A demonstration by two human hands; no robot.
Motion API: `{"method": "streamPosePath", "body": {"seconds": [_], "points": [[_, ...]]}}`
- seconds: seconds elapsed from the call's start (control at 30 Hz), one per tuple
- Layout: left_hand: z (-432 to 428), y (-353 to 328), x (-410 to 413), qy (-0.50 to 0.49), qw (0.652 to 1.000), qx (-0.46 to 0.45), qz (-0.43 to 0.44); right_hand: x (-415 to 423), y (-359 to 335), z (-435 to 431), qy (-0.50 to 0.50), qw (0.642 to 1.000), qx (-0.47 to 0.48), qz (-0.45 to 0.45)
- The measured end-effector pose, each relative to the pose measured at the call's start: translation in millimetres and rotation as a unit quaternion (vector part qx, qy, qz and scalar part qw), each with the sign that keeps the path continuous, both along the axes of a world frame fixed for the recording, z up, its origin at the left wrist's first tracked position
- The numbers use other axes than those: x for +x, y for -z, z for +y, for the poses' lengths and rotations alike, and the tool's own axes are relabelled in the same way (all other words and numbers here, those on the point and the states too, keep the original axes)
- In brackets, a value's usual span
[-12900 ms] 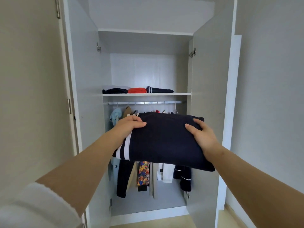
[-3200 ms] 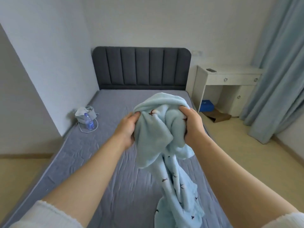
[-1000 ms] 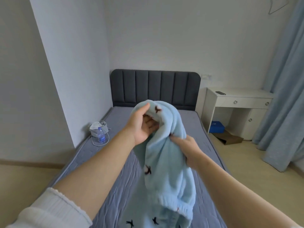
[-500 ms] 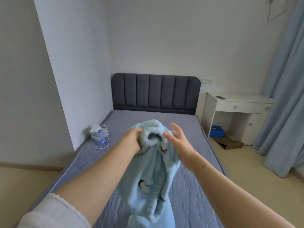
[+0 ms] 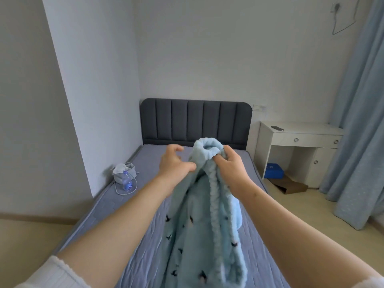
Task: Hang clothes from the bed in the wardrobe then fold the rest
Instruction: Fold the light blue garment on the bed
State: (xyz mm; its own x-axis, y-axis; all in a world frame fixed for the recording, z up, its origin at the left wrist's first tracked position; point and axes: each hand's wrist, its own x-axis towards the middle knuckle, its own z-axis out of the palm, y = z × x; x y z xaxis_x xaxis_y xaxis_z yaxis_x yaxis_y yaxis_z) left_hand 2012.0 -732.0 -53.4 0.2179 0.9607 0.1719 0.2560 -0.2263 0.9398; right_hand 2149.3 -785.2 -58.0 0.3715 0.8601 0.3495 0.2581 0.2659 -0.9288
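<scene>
As the garment [image 5: 187, 235] hangs bunched, spread it wide before folding.
Right hand [image 5: 230, 166] grips its top; left hand [image 5: 175, 167] pinches an edge.

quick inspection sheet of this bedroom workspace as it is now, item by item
surface: grey-blue quilted mattress, lightly creased
job's things: light blue fleece garment with small dark prints, held up over the bed, top bunched
clutter: white bag with a water bottle on the bed's left edge by the wall
hands: right hand grips the garment's bunched top; left hand has its thumb against the garment's edge, grip unclear
cables: white cord looped beside the bag; thin wire on the wall, upper right
surroundings: dark headboard; white desk; blue box and brown carton on the floor by it; blue curtain
</scene>
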Motion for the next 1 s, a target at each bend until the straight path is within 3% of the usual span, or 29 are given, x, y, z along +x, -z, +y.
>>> {"method": "streamPosePath", "body": {"seconds": [0.07,0.13,0.2,0.3,0.4,0.5,0.63,0.73,0.9,1.0], "points": [[2,-8,-1,0.035,0.994,0.081,0.065,0,-9,0,-0.025,0.998,-0.022,-0.058],[5,-12,-4,0.122,0.982,0.091,0.113,1,-12,-1,-0.034,0.996,-0.022,-0.083],[4,-14,-6,0.155,0.987,0.013,0.033,1,-8,-2,-0.019,0.997,-0.013,-0.073],[5,-20,6,0.101,0.986,-0.081,-0.106,-2,7,-2,0.076,0.995,0.013,-0.059],[6,-34,20,0.06,0.982,-0.102,-0.148,-5,14,-5,0.148,0.98,0.081,-0.105],[9,-50,24,0.095,0.966,-0.12,-0.209,-5,19,-7,0.123,0.978,0.035,-0.164],[12,-66,16,0.184,0.939,-0.126,-0.26,3,16,-10,0.055,0.989,-0.072,-0.114],[18,-71,0,0.162,0.954,-0.107,-0.23,8,3,-13,0.014,0.993,-0.046,-0.111],[31,-68,-39,0.108,0.984,-0.057,-0.131,23,-35,-20,-0.058,0.998,0.003,0.018],[28,-66,-45,0.104,0.985,-0.051,-0.125,21,-56,-14,-0.121,0.989,0.003,0.085]]}}
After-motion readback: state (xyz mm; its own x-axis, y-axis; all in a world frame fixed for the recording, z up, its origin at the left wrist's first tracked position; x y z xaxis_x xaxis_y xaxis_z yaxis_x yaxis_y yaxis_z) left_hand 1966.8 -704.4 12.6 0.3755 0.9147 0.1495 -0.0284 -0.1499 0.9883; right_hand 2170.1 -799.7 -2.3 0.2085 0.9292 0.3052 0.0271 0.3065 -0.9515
